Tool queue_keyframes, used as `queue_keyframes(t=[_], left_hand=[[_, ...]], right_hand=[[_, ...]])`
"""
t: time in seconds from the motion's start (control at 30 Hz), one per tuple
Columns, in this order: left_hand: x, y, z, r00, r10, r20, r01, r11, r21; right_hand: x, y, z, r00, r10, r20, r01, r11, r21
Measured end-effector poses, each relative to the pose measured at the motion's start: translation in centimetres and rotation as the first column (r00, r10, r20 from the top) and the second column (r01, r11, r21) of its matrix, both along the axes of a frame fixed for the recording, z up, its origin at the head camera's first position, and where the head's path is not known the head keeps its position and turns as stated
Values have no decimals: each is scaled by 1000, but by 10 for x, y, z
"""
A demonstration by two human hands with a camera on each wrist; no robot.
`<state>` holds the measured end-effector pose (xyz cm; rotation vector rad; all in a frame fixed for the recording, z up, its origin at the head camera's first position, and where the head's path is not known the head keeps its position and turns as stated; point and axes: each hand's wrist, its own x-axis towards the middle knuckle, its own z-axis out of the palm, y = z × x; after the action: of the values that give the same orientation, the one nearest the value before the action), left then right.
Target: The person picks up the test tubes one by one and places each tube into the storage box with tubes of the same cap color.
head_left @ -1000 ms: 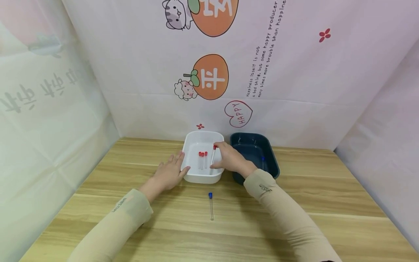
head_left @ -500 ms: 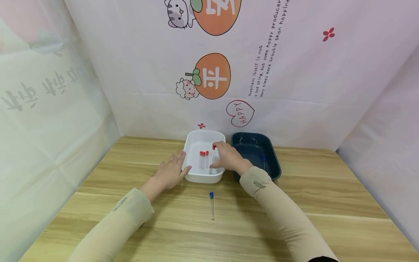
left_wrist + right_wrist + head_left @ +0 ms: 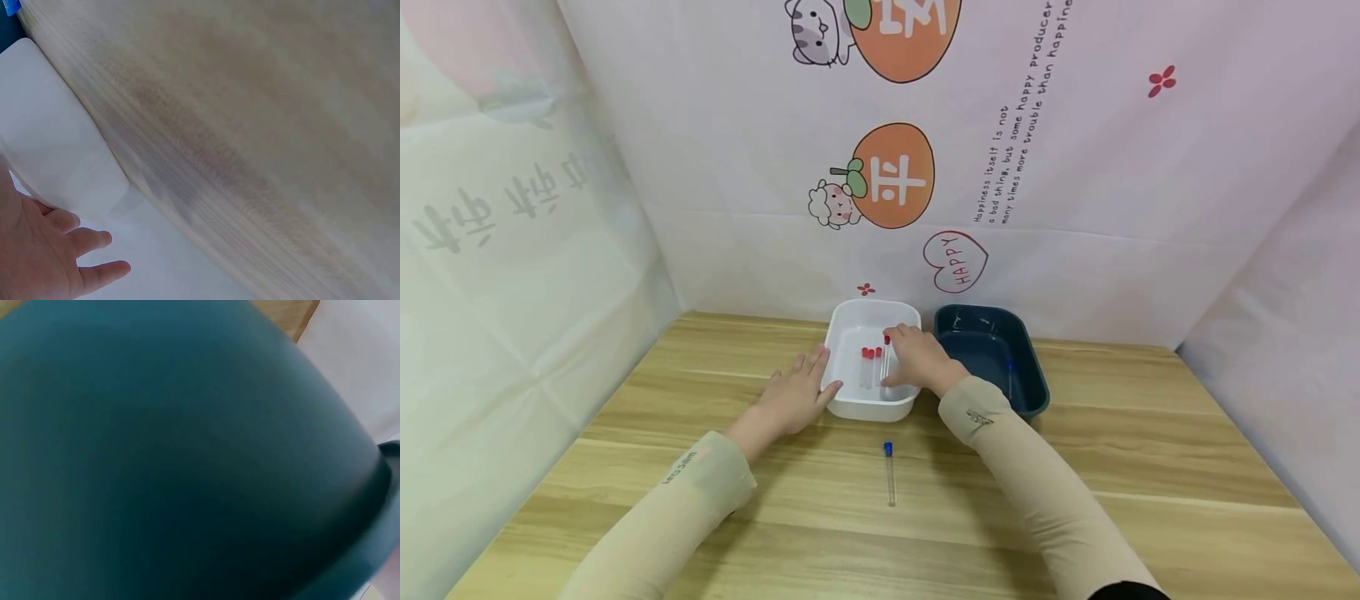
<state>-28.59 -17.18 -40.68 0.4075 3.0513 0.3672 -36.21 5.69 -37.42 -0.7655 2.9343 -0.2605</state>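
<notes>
A white plastic basin (image 3: 868, 410) stands at the back of the table, with several red-capped test tubes (image 3: 871, 372) side by side in it. My right hand (image 3: 917, 360) reaches over its right rim. Thumb and fingers hold another red-capped test tube (image 3: 887, 354), close to the right of that row. At the basin's left side rests my left hand (image 3: 793, 396), its fingers fairly straight and spread against the rim. In the left wrist view, that hand (image 3: 44, 256) lies by the white basin wall (image 3: 59, 125). The right wrist view does not show the fingertips.
A dark blue basin (image 3: 1039, 396) stands just right of the white one, under the right wrist, with a blue-capped test tube (image 3: 1011, 377) inside. Another blue-capped tube (image 3: 891, 479) lies on the wooden table (image 3: 820, 533) in front. A printed cloth (image 3: 1075, 275) hangs behind.
The right hand has moved the red-capped test tube leftward, nearer to the row of red-capped tubes. The left hand stays at the basin's rim. The head view has shifted slightly.
</notes>
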Motion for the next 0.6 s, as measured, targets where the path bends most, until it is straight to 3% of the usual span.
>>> queue_keyframes(t=[0.4,0.6], left_hand=[[1,-1,1,1000,-3,-13,3,1000,15],[1,-1,2,1000,-4,-14,5,1000,24]], right_hand=[[-8,-14,-2,998,29,-47,-21,987,162],[-10,-19,-6,997,45,-57,-29,965,261]])
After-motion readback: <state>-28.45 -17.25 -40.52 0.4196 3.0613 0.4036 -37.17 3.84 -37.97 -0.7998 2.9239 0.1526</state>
